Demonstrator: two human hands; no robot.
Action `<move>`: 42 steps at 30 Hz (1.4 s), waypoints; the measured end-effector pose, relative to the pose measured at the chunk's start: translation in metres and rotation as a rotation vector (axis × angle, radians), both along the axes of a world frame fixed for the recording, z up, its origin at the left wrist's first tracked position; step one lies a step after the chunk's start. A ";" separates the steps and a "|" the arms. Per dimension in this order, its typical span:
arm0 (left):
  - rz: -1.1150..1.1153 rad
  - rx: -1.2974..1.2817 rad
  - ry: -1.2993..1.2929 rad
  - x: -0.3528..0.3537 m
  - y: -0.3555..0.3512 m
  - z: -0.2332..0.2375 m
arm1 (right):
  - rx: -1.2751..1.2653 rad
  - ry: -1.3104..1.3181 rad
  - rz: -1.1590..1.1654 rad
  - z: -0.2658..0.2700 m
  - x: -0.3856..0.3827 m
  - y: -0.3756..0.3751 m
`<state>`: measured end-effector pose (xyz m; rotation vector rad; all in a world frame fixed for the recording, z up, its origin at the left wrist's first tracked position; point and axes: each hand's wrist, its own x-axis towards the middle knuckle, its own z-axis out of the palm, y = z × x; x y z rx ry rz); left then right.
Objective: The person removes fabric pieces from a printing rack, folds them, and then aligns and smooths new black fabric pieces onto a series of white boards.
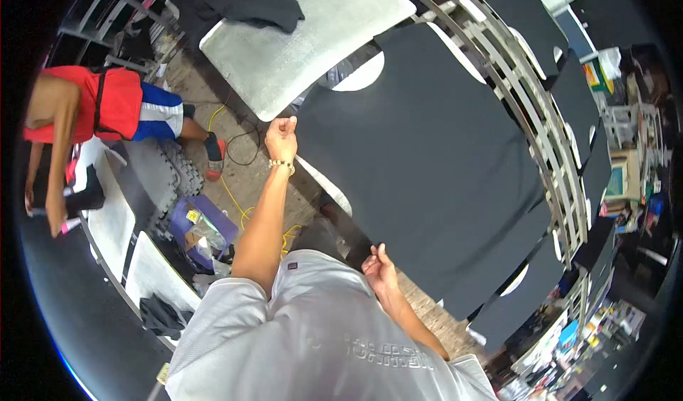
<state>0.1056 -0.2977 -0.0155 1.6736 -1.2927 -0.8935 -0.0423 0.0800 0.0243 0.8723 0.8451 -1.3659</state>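
Note:
A large black cloth piece point(434, 166) lies spread over a pale board in front of me, with pale board edge showing along its near left side. My left hand point(282, 142), wearing a beaded bracelet point(282, 165), pinches the cloth's left corner between thumb and fingers. Nearer my body, my right hand point(381, 271) is closed at the cloth's near edge, thumb up against the fingers. The cloth looks mostly flat, with faint creases toward the right.
Beyond my left hand stands a bare pale board point(313, 38) with a crumpled dark cloth point(249, 6) on it. Metal rails point(523, 95) curve along the right. A person in a red top point(117, 102) works at left. A purple bin point(203, 227) and yellow cord point(231, 194) are on the floor.

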 end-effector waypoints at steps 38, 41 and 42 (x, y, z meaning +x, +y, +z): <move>-1.919 -0.489 -0.425 -0.087 0.224 0.093 | 0.230 0.419 -0.573 -0.005 -0.012 0.117; -2.027 -0.593 -0.242 -0.127 0.258 0.099 | 0.276 0.502 -0.745 -0.004 -0.025 0.132; -2.067 -0.601 -0.177 -0.142 0.273 0.101 | 0.274 0.503 -0.766 0.003 -0.028 0.132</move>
